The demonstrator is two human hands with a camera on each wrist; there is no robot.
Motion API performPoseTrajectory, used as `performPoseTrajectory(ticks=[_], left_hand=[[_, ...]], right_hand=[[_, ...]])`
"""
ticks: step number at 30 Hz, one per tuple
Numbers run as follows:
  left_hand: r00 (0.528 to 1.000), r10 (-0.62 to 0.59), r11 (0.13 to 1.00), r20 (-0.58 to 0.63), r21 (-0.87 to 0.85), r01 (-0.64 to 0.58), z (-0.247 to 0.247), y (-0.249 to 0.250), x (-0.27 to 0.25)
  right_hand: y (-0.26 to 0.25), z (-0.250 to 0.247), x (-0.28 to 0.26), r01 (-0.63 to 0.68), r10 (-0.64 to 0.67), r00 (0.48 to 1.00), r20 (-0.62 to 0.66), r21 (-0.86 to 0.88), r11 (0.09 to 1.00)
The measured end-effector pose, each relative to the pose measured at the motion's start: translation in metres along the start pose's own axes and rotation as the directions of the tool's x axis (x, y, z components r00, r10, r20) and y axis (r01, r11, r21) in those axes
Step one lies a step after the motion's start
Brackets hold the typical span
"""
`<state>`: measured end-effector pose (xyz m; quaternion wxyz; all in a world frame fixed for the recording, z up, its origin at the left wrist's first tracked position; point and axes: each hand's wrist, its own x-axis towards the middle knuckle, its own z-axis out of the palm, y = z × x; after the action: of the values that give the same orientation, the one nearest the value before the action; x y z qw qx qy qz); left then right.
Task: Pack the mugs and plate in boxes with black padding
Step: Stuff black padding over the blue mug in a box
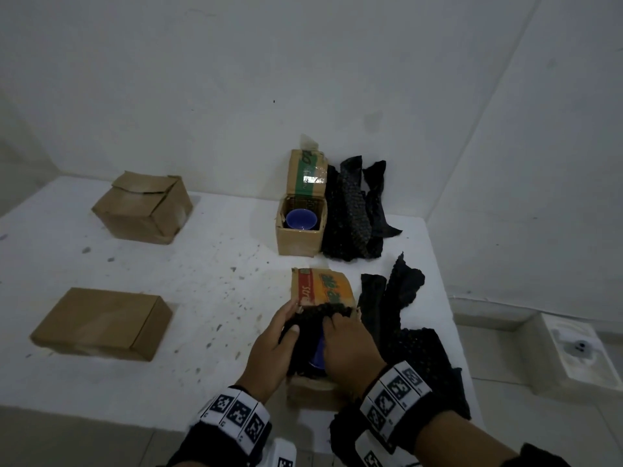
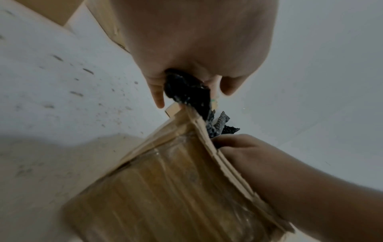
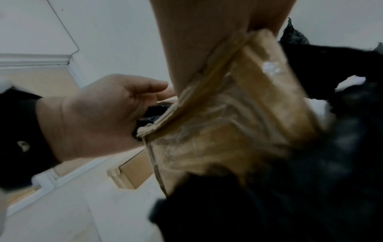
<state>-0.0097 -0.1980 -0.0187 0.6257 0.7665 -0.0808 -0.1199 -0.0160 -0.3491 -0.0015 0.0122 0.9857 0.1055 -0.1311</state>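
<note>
A small cardboard box (image 1: 315, 387) with an orange printed flap (image 1: 323, 288) stands at the table's near edge. A blue mug (image 1: 318, 358) sits inside it, partly wrapped in black padding (image 1: 308, 320). My left hand (image 1: 289, 328) grips the padding at the box's left side, with the thumb on top. My right hand (image 1: 332, 323) curls its fingers into the padding from the right. In the left wrist view the left hand (image 2: 186, 85) pinches black padding (image 2: 187, 93) above the box (image 2: 176, 188). A second blue mug (image 1: 301, 220) sits in an open box (image 1: 298, 239) further back.
Loose black padding lies right of the far box (image 1: 354, 210) and right of the near box (image 1: 396, 298). Two closed cardboard boxes stand on the left, one far (image 1: 143, 207) and one near (image 1: 101, 323). The table's right edge (image 1: 448, 315) drops to a tiled floor.
</note>
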Motion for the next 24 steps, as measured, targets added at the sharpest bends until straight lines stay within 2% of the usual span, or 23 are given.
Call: performPoseTrajectory(ticks=[5,11,16,18,21,24], left_hand=[[0.993,-0.113,0.962,-0.014,-0.251,0.106,0.005,-0.001,0.003],[0.985,-0.17,0.939,-0.037,-0.31,0.151,0.013,0.0,0.004],[0.982,-0.19,0.942,-0.023,-0.286,0.176,0.012,0.002,-0.001],[0.981,-0.195,0.943,-0.012,-0.278,0.184,0.012,0.003,-0.001],[0.979,-0.205,0.93,-0.008,-0.312,0.193,0.01,0.006,-0.003],[0.975,-0.224,0.918,0.007,-0.335,0.213,0.008,0.009,-0.006]], right_hand=[[-0.006,-0.012,0.02,-0.111,0.103,0.989,0.103,0.077,0.991],[-0.009,-0.008,0.03,-0.14,0.134,0.982,0.13,0.042,0.989],[-0.007,-0.008,0.027,-0.097,0.086,0.993,0.078,0.149,0.984],[-0.007,-0.011,0.022,-0.079,0.078,0.997,0.013,0.184,0.98],[-0.009,-0.007,0.008,0.043,0.009,0.979,-0.206,0.247,0.968],[-0.012,0.005,0.005,0.276,-0.197,0.944,-0.263,0.309,0.91]])
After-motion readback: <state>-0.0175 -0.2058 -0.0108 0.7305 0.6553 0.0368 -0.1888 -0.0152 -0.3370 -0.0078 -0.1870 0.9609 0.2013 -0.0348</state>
